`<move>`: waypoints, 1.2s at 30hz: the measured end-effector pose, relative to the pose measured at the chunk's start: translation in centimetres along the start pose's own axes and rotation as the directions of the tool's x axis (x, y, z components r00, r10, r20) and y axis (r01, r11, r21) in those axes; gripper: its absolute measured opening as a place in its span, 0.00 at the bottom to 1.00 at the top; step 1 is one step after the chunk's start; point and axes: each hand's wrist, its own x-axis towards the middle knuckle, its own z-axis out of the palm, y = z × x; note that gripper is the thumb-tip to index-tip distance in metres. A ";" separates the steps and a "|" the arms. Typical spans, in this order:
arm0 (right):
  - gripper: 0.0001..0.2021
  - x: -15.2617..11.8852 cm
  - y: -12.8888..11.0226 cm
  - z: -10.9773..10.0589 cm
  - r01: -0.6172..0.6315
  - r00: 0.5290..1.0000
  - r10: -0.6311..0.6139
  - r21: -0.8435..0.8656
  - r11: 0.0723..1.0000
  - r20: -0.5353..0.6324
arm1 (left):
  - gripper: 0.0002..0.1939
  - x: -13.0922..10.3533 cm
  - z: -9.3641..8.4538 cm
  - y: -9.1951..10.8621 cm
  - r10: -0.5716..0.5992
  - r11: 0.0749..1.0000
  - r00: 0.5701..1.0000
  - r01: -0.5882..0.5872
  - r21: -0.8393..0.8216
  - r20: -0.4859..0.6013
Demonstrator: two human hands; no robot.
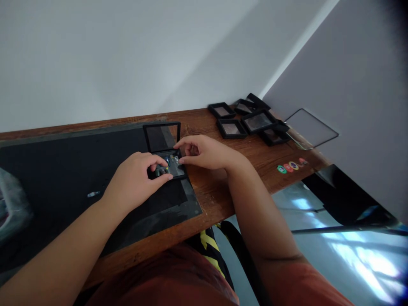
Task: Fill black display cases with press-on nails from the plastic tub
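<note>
A small black-framed display case lies on the dark mat with its see-through lid raised at the back. Several small shiny pieces, too tiny to name, rest on its clear film. My left hand reaches over the front left of the case. Its thumb is at the near edge and its bent fingers are above the pieces, apart from the thumb. At the right side is my right hand, its index finger by the hinge and its thumb near the film, with a gap between them.
Several black-framed cases are heaped at the back right of the wooden table. A clear panel with a dark rim leans on the side wall. Small round coloured discs lie nearby. Left are a shiny piece and a plastic-lined container.
</note>
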 end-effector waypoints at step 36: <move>0.21 -0.3 -1.0 0.4 -0.074 0.994 0.076 -0.022 0.997 0.081 | 0.13 0.0 0.7 0.7 -0.056 0.998 0.998 0.056 -0.033 0.001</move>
